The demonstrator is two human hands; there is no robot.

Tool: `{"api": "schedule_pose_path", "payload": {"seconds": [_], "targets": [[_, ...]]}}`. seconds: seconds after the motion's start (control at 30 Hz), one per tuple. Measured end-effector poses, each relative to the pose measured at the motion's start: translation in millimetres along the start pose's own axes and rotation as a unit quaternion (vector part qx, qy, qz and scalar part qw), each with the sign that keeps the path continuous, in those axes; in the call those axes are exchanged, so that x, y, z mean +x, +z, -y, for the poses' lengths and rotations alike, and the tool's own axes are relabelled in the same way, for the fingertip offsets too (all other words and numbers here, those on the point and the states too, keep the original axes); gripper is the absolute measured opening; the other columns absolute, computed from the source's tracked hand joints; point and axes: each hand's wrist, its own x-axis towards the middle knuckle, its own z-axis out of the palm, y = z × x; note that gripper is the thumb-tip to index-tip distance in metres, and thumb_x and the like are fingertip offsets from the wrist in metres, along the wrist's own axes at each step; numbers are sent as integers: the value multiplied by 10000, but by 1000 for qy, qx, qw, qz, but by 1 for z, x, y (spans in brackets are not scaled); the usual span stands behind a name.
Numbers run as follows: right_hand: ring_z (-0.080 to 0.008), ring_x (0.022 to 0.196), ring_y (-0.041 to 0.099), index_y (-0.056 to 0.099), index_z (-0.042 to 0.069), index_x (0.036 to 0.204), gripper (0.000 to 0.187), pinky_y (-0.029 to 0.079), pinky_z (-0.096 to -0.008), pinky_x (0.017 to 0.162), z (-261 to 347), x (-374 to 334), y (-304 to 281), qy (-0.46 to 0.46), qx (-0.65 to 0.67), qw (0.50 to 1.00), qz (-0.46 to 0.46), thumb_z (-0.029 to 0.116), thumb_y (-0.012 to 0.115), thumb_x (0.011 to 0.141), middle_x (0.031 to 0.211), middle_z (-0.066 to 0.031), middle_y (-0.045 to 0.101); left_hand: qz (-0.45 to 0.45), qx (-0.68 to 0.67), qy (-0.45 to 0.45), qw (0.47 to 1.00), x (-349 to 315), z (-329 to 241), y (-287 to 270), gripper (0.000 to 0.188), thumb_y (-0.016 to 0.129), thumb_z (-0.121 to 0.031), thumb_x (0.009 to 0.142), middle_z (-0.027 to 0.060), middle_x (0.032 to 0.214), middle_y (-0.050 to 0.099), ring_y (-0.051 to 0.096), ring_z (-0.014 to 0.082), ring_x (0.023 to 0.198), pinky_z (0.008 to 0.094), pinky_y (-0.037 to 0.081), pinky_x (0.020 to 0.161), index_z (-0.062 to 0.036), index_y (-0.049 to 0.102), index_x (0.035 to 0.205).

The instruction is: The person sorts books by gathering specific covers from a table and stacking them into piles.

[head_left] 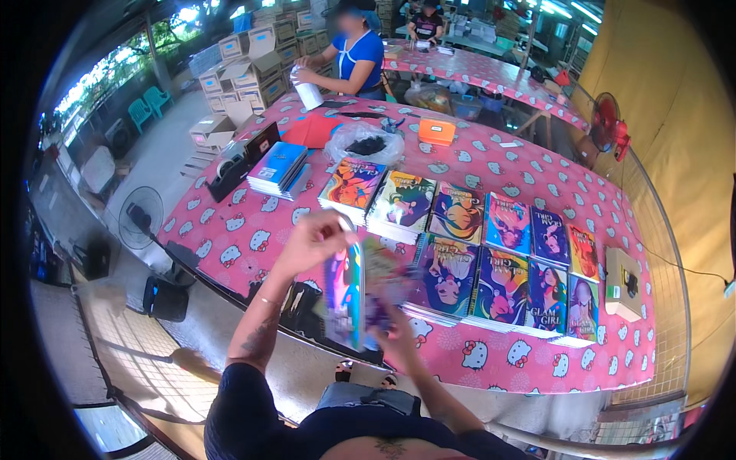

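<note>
My left hand (313,239) grips the top edge of a colourful booklet stack (346,295) held upright in front of me. My right hand (399,336) supports the same stack from below and is blurred. Just beyond, on the pink patterned table (253,230), lie two rows of colourful illustrated booklet piles (460,245), side by side. A stack of blue booklets (280,167) sits further left on the table.
A person in a blue top (354,55) stands at the far side holding a white packet. An orange box (437,130), a plastic bag with dark items (366,144), cardboard boxes (253,69), a floor fan (142,216) and a red fan (609,123) are around.
</note>
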Motion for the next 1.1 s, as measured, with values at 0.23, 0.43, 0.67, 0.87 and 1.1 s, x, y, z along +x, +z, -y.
{"api": "schedule_pose_path", "payload": {"seconds": [0.23,0.43,0.67,0.87,1.1], "targets": [[-403,1176,434,396,70,1413,748,358,-478,992,12,-33,6,24,-35,996,-77,219,732,761,1324,-229,416,-103,303,-21,947,-55,190,77,547,746,-320,784,161,910,651,646,323,745,439,509,669,-21,563,1205],[-346,1371,350,417,59,1416,730,314,-466,1089,-61,-60,-196,68,-505,850,-132,39,638,720,1526,-213,274,-53,168,-165,970,-37,121,192,510,707,-375,815,201,1003,674,668,353,877,410,515,784,-7,606,1154],[-359,1185,555,607,26,1210,405,405,-439,1040,53,-61,-183,-95,-238,935,-247,11,595,805,1278,-145,594,-321,-50,44,945,-64,42,13,206,683,-165,878,60,771,652,601,119,694,281,482,639,-15,619,1002],[-342,1269,473,570,118,1254,488,398,-501,996,36,-23,19,-207,-277,937,-43,280,682,808,1391,-107,500,-206,23,70,976,-36,-13,-65,296,496,-31,743,26,780,575,564,101,703,265,444,597,-19,616,1014],[-389,1086,580,585,16,1178,355,467,-411,918,30,79,-23,-55,-52,990,-119,-23,503,835,1120,-211,623,-4,337,163,927,6,186,26,401,673,-170,795,186,1111,597,637,295,939,381,530,774,-63,584,1171]]}}
